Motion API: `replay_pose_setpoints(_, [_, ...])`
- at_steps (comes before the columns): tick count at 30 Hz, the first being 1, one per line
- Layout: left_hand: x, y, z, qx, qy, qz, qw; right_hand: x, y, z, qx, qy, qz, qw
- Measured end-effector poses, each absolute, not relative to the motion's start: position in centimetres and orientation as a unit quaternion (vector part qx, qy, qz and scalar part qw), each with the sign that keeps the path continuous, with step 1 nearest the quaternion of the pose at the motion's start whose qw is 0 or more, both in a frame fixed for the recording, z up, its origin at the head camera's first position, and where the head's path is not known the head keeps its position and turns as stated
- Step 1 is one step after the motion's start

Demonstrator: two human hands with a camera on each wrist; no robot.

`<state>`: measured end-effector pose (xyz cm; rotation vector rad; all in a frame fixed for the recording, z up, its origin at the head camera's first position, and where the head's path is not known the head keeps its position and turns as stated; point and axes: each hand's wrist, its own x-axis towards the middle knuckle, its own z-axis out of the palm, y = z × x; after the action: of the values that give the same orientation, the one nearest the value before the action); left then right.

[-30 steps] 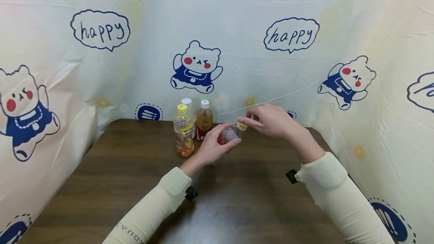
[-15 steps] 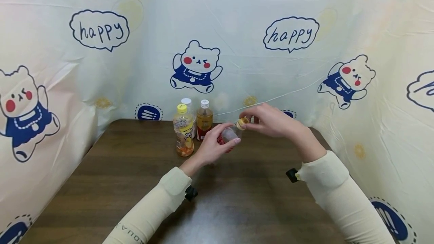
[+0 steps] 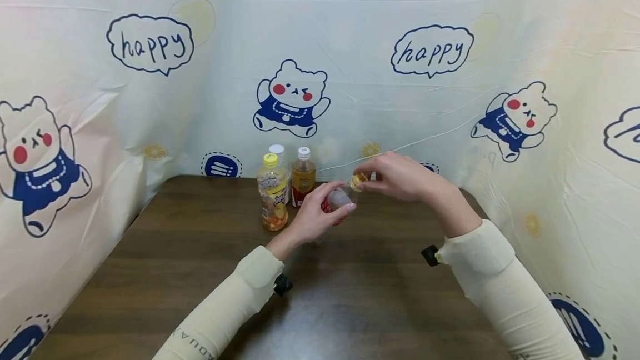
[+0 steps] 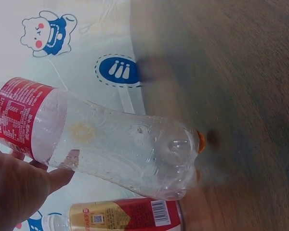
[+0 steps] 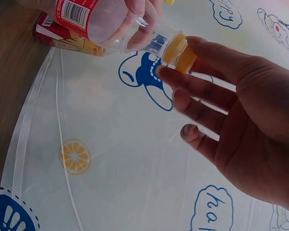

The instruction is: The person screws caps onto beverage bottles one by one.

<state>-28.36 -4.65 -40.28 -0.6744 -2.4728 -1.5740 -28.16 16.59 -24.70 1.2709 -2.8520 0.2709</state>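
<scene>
My left hand (image 3: 317, 211) grips a clear plastic bottle (image 4: 125, 144) round its red label. The bottle leans, its neck toward my right hand, and a little orange liquid shows at its base in the left wrist view. Whether the base touches the table cannot be told. With thumb and index finger, my right hand (image 3: 400, 176) pinches the orange-yellow cap (image 5: 185, 58) at the bottle's mouth. The other fingers of that hand stand loosely bent, away from the cap, in the right wrist view.
Left of the hands, a yellow-capped bottle (image 3: 273, 199), a white-capped bottle with a red and gold label (image 3: 303, 179) and another white-capped bottle (image 3: 277, 151) stand close together on the brown table (image 3: 200, 271). A printed curtain (image 3: 360, 104) hangs behind.
My right thumb and fingers have shifted round the cap, and more of the cap shows than a second ago. The left hand and the bottle have stayed nearly still.
</scene>
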Motion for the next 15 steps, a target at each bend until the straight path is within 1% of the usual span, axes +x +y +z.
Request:
replay_pose_setpoints(6, [-28.33,-4.49,-40.17,-0.224,-0.822,-0.519,0.068,-28.26,16.39,-24.85,0.387,-0.919,0.077,0.011])
replay_pose_setpoints(12, [-28.08,-4.33,-40.17,-0.230,-0.825,-0.511,0.067,-28.38,16.19,-25.40,0.346,-0.936,0.051,0.045])
replay_pose_setpoints(15, [-28.10,-4.25,-40.30,-0.233,-0.826,-0.509,0.067,-28.43,16.20,-25.54,0.328,-0.942,0.039,0.053])
